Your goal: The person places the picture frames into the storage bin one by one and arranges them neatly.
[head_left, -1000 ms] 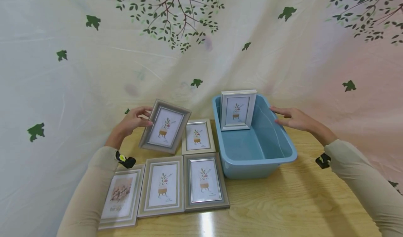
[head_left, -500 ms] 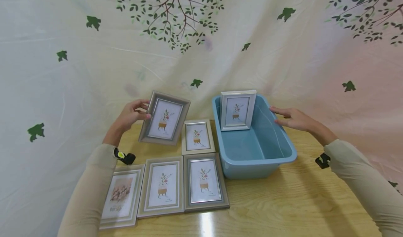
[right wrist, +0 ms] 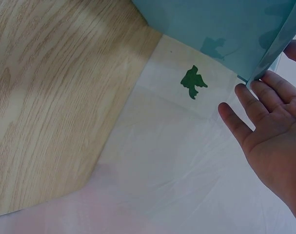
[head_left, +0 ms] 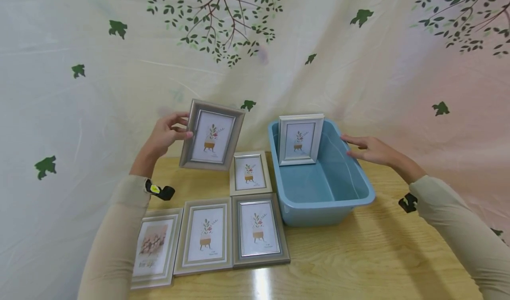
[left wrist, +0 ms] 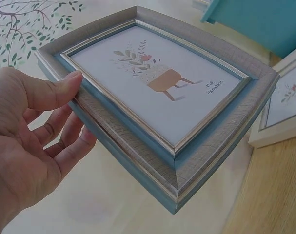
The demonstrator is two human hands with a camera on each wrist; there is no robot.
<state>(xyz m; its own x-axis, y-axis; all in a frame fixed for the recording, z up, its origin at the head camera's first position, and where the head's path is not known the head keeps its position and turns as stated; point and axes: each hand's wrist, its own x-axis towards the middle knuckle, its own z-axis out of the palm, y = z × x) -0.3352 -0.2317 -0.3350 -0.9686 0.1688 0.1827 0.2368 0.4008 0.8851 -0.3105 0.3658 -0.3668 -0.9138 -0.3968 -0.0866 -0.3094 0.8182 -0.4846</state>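
Observation:
My left hand holds a grey-brown picture frame by its left edge, thumb on the front and fingers behind. Raised above the table, this frame is tilted and shows a print of a potted plant; the left wrist view has the same frame up close. My right hand rests on the right rim of a blue plastic tub, its fingers fairly straight. From the right wrist, the fingers touch the rim's outside. Inside the tub, a white picture frame leans upright at the back left.
Several picture frames lie face up left of the tub: a small cream one, a grey one, a beige one and one with a pink print. A printed curtain hangs behind the wooden table.
My left hand has lifted the grey-brown frame higher off the table and turned it more upright. The right hand stays on the tub's rim.

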